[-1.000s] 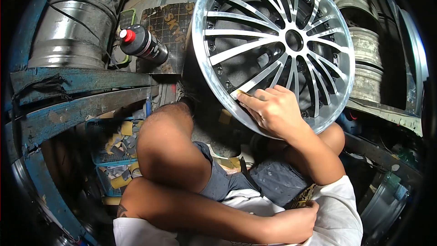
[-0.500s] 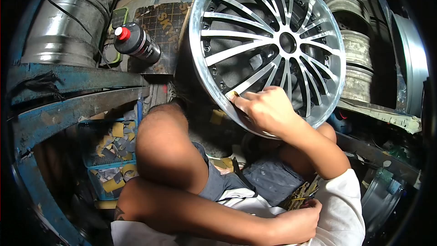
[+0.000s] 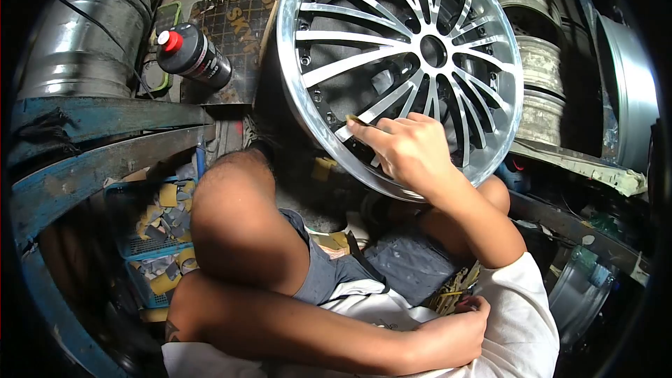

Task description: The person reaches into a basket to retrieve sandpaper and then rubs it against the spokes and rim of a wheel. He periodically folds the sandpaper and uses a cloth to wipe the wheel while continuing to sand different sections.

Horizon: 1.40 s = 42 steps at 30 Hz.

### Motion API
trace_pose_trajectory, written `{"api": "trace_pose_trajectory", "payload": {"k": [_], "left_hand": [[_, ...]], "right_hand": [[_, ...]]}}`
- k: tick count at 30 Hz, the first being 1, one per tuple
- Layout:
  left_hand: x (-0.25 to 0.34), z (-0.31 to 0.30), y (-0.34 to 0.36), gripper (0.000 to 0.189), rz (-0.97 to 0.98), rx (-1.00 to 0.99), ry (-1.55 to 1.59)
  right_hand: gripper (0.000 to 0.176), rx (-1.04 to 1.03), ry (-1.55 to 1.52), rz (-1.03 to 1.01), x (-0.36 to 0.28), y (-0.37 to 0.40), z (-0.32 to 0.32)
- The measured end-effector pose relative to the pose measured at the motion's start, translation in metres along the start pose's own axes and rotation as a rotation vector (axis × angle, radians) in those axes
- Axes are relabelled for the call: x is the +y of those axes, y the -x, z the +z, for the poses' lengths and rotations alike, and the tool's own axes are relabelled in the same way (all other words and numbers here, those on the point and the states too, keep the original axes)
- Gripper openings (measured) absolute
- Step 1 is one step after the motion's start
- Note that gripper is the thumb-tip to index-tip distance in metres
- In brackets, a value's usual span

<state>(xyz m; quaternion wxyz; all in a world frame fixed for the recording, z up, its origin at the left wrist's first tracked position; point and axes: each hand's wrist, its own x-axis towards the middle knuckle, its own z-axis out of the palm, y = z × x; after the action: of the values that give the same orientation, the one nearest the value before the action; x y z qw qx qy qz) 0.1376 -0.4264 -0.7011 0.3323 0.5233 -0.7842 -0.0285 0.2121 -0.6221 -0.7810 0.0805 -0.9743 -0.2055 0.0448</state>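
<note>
A multi-spoke alloy wheel (image 3: 404,47) with a polished rim and black recesses leans face up before my knees. Over its lower left part, my right hand (image 3: 413,147) pinches a small yellowish piece of sandpaper (image 3: 352,120), mostly covered by the fingers. The index fingertip is at the outer end of a spoke, close to the rim. My left hand (image 3: 458,332) rests by my right upper arm with its fingers curled. Whatever it holds, if anything, is hidden.
A black bottle (image 3: 194,54) with a red and white cap stands on a printed board (image 3: 234,17). Blue baskets (image 3: 150,243) of sandpaper scraps sit at left below a blue metal frame (image 3: 112,126). Stacked wheels (image 3: 539,84) stand at right.
The wheel and surroundings have shifted left and slightly up in view. My right fingertips have moved a little up along the spoke, away from the rim. My left hand stays curled.
</note>
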Motion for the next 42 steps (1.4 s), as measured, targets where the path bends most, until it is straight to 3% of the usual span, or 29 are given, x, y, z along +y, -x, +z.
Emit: {"api": "trace_pose_trajectory", "payload": {"k": [4,6,8,10,14,18,20,22,24,26,29,32,34,42], "left_hand": [[-0.001,-0.001,0.001,0.026,-0.014,0.009,-0.005],[-0.001,-0.001,0.001,0.026,-0.009,0.014,0.004],[0.001,-0.002,0.001,0.027,-0.001,0.014,0.003],[0.000,-0.003,0.000,0.027,-0.008,0.014,-0.005],[0.001,-0.003,-0.002,0.028,-0.006,0.011,0.003],[0.001,-0.004,-0.004,0.029,-0.010,0.008,-0.009],[0.004,-0.003,-0.007,0.029,-0.007,0.012,0.005],[0.005,-0.005,-0.010,0.030,0.005,0.003,0.000],[0.003,-0.005,-0.016,0.030,0.003,-0.001,-0.026],[0.006,-0.003,-0.025,0.031,0.005,-0.010,-0.032],[0.008,0.000,-0.045,0.031,0.005,-0.026,-0.094],[0.013,0.005,-0.059,0.032,0.024,-0.036,-0.115],[0.015,0.008,-0.059,0.033,0.034,-0.035,-0.088],[0.013,0.010,-0.054,0.032,0.011,-0.011,0.000]], "right_hand": [[0.044,-0.193,0.074,-0.015,-0.004,0.009,-0.006],[0.041,-0.030,-0.052,0.005,-0.006,0.000,-0.018],[0.041,-0.035,-0.031,0.014,0.012,0.010,0.015],[0.040,-0.099,0.056,0.061,0.004,0.016,0.002],[0.041,0.122,-0.007,0.070,0.007,0.011,0.007],[0.038,0.045,-0.014,0.106,0.002,0.023,0.009],[0.034,0.176,-0.003,0.147,-0.002,0.013,0.006],[0.033,0.123,-0.092,0.182,0.005,0.018,0.020],[0.031,-0.041,0.021,0.159,0.003,0.024,0.005],[0.026,0.143,-0.098,0.163,-0.004,0.015,-0.003],[0.033,0.182,-0.152,0.230,0.010,0.019,0.031],[0.037,0.008,-0.061,0.155,0.002,0.020,0.005],[0.047,0.152,-0.122,0.032,0.002,0.009,0.004],[0.039,-0.012,-0.077,0.011,-0.003,0.008,0.022]]}}
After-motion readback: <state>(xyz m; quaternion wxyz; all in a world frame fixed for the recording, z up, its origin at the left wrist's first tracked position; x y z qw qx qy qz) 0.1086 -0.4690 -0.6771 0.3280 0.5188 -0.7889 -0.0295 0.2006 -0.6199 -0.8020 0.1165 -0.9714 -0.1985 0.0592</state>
